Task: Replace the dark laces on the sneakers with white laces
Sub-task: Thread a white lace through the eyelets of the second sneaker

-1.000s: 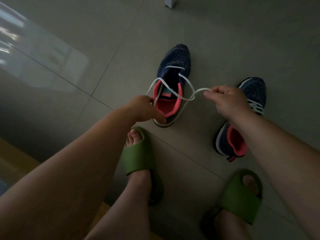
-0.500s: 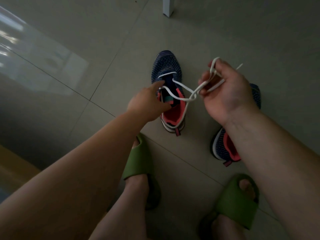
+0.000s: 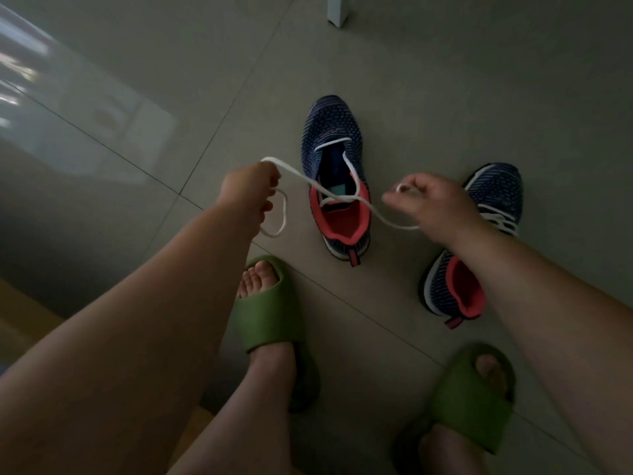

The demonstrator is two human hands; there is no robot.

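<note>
Two knit navy sneakers with coral lining sit on my tiled floor, toes pointing away from me. My left hand and right hand each pinch an end of the flat white lace (crossed once) above the left sneaker; the right sneaker is already laced.
</note>
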